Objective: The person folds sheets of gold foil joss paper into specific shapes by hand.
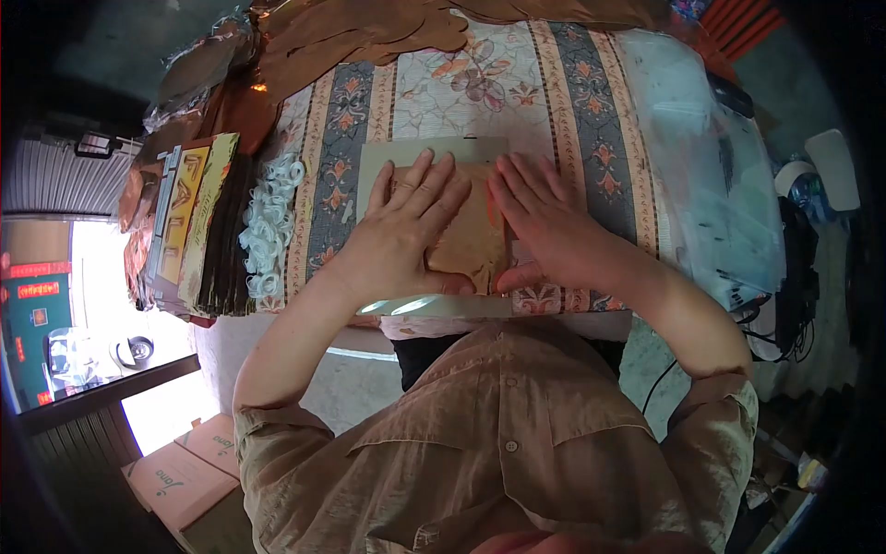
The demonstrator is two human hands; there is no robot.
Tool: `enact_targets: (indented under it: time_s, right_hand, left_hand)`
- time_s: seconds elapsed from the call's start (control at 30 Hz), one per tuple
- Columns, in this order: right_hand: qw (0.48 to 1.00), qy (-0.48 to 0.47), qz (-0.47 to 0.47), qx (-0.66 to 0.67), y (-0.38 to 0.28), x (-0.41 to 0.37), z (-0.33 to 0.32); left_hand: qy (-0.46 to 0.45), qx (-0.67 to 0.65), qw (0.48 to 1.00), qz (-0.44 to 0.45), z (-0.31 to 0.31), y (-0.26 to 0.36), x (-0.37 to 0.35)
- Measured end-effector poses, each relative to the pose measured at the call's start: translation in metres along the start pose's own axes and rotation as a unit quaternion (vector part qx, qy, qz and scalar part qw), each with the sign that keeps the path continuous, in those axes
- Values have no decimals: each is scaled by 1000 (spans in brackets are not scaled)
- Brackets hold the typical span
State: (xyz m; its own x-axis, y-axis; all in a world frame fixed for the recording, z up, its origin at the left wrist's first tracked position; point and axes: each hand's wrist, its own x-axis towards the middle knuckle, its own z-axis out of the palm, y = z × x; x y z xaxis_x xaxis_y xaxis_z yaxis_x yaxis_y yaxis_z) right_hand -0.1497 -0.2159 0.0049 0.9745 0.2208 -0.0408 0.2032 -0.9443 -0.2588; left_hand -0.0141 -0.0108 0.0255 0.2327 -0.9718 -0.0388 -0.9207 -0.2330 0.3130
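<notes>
A shiny golden-brown flat piece (pixel 471 235) lies before me over a pale greenish-grey board (pixel 378 155). My left hand (pixel 406 222) rests flat across its left part, fingers spread and thumb stretched along the near edge. On the other side, my right hand (pixel 544 217) lies palm down with outstretched fingers, its inner edge along the piece's right border. Both thumbs point toward each other near the table's front edge. Neither hand grips anything. Part of the piece and the board are hidden under the hands.
A patterned cloth covers the table (pixel 471 83). Coppery sheets (pixel 360 28) lie along its far side. To the left stand a row of printed packets (pixel 189 222) and a pile of white loops (pixel 272 222). Clear plastic bags (pixel 701 175) lie at right; cardboard boxes (pixel 185 471) sit lower left.
</notes>
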Motion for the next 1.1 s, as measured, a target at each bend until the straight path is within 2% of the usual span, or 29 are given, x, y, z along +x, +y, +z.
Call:
enact_targets:
  time_s: [0.2,0.3,0.4,0.43,0.47,0.5,0.57,0.6,0.67,0.8,0.87,0.9,0.97,1.03,1.1]
  right_hand:
    - [1000,-7,-1,7,-1,2,3]
    - [999,23,-15,18,2,2,2]
    - [997,14,21,69,3,-3,-20]
    - [958,17,52,282,7,-4,-29]
    - [873,19,80,481,13,-3,-34]
    - [873,19,79,480,19,-3,-34]
    - [924,64,107,363,35,0,-28]
    - [924,69,106,361,40,4,-24]
    - [969,157,21,189,46,14,-16]
    - [980,133,18,146,37,24,-8]
    - [991,133,22,-5,28,11,-5]
    - [991,131,19,-4,22,2,-6]
    - [989,133,33,-58,11,-17,-14]
    - [992,111,42,-47,2,-30,-23]
    - [994,87,54,-35,1,-36,-25]
  left_hand:
    - [-1,23,1000,0,3,1,0]
    - [11,25,1000,12,-1,-3,0]
    - [27,30,998,52,-17,-4,0]
    - [39,72,994,67,-28,-2,-2]
    - [50,114,989,80,-35,-1,-5]
    - [51,115,989,79,-38,-2,-11]
    - [65,27,997,29,-43,-1,-20]
    - [66,30,997,31,-37,1,-21]
    - [101,-7,995,-12,-13,10,-19]
    - [148,1,989,-29,9,39,-10]
    - [144,12,990,4,3,30,-13]
    - [140,21,989,36,0,26,-17]
    - [141,18,989,42,-11,24,-20]
    - [139,15,989,53,-14,24,-26]
    - [124,-55,990,42,-7,25,-33]
